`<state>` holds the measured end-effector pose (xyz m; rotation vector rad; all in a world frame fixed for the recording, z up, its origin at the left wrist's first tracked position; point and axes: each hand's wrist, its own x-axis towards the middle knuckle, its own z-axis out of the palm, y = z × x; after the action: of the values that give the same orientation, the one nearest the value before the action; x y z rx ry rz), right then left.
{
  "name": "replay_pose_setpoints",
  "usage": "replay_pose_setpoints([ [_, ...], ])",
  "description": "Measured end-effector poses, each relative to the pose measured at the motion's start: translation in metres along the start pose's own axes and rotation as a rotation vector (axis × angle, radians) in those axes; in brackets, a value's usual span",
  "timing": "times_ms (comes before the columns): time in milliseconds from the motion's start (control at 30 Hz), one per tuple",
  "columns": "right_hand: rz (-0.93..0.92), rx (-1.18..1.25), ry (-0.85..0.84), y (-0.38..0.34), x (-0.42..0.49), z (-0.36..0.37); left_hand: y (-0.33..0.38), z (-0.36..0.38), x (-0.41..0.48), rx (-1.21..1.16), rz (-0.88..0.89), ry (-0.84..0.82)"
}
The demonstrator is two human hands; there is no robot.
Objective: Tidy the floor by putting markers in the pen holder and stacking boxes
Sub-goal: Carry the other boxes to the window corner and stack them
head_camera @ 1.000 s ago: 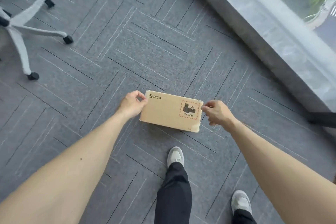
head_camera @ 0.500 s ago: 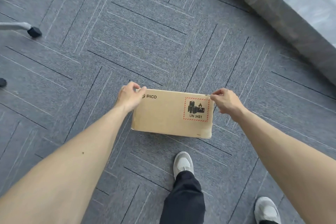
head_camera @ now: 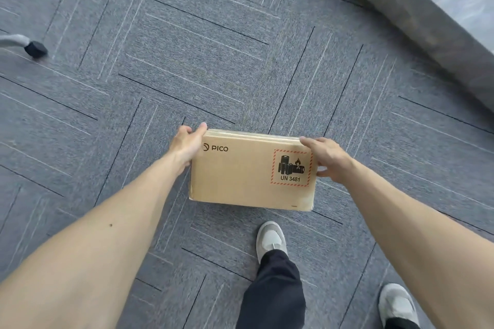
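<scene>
As left hand [head_camera: 187, 145] and right hand [head_camera: 327, 156] grip its ends, one cardboard box [head_camera: 240, 173] is held.

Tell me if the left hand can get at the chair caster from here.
Probably not yet. Nothing lies between them, but the left hand is holding one end of the cardboard box, and the chair caster sits well off to the left; it would have to let go first.

One cardboard box [head_camera: 248, 171], bearing one red-bordered label [head_camera: 292, 167]. Two hands: left hand [head_camera: 187, 144], right hand [head_camera: 328, 155]. Two grey shoes: left shoe [head_camera: 271, 239], right shoe [head_camera: 398, 304]. One black caster [head_camera: 35, 48] on one chair leg [head_camera: 13, 40], near the floor's [head_camera: 240, 61] left edge.
</scene>
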<state>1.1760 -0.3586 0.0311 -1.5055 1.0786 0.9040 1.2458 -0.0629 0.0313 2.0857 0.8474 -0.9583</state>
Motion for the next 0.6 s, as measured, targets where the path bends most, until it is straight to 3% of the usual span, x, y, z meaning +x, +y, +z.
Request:
replay_pose_setpoints([
  [267,-0.152,0.069,0.147,-0.034,-0.091,-0.022,0.045,-0.054,-0.086,-0.076,0.077,0.004],
  [600,-0.382,0.153,0.237,-0.142,-0.274,-0.114,0.194,-0.15,-0.251,-0.124,0.373,0.096],
])
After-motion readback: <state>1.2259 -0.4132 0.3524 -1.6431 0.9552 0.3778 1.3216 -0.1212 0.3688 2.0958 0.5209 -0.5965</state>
